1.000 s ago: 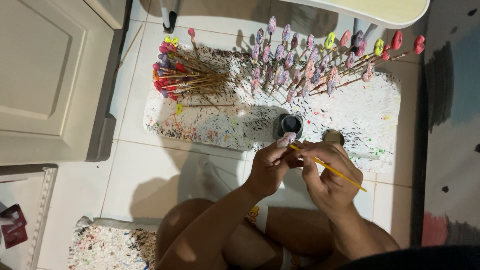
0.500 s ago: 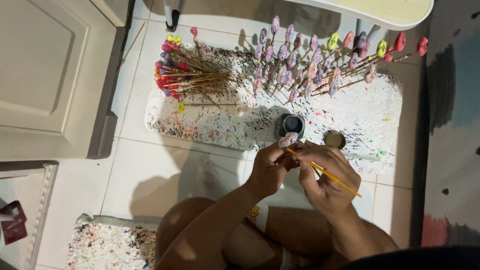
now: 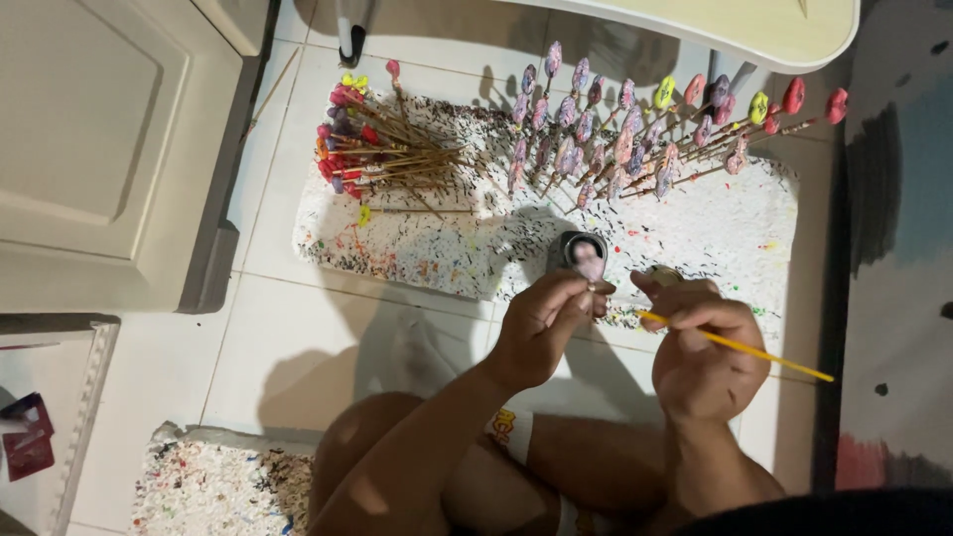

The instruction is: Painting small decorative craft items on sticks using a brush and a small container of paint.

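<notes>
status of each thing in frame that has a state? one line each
left hand: pinching a small pale purple piece on a stick
right hand: gripping a thin yellow brush, tip toward the piece
small jar: open, on the foam block
foam block: flat on the floor, paint-speckled
painted pieces on sticks: standing stuck in the foam
bundle of sticks: lying on the foam
cabinet door: shut

left hand (image 3: 544,323), small piece (image 3: 590,268), right hand (image 3: 703,342), yellow brush (image 3: 740,346)
</notes>
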